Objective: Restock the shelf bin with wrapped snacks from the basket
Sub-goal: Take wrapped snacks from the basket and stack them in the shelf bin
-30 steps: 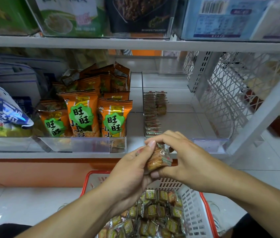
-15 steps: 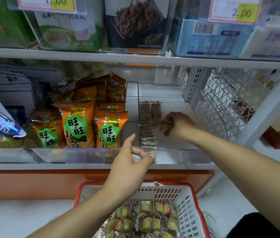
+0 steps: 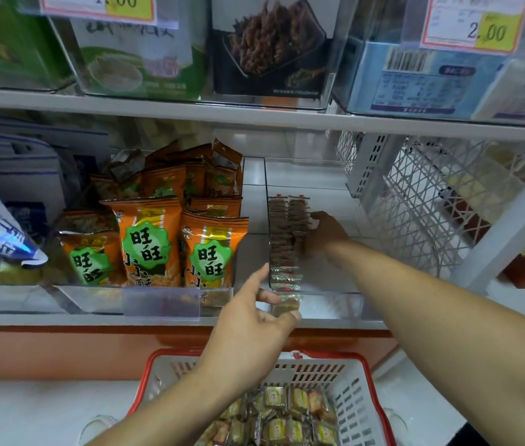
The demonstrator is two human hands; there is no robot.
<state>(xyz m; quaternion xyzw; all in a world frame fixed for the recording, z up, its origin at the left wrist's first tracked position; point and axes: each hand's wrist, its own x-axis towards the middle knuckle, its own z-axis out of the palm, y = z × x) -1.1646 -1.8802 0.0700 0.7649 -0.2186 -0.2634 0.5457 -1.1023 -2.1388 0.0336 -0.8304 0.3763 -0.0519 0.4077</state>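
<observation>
Shelf bin [image 3: 328, 304]: clear plastic, on the lower shelf at right; two rows of wrapped snacks [image 3: 288, 233] stand on edge along its left wall, the right-hand part bare
Basket [image 3: 354, 394]: red-rimmed, white, on the floor below the shelf; many loose wrapped snacks [image 3: 282, 416] lie in it
Right hand [image 3: 323, 231]: reaches deep into the bin, its fingers against the right side of the second row; whether they grip a snack or only press the row cannot be told
Left hand [image 3: 254, 326]: at the bin's front left corner, fingers loosely spread, thumb near the front wall; it appears to hold nothing
Progress: judged early to middle; rows begun on the left, most of the bin unfilled, the basket well stocked
Remaining: judged to be further transfers from basket to bin until the rows fill it
Hidden: right fingertips merge with the dark wrappers; the near ends of the rows blur behind reflections on the front wall; the lower part of the basket is cut off by the frame
Neighbouring stock: orange bags [image 3: 148, 243] in the bin to the left, untouched
</observation>
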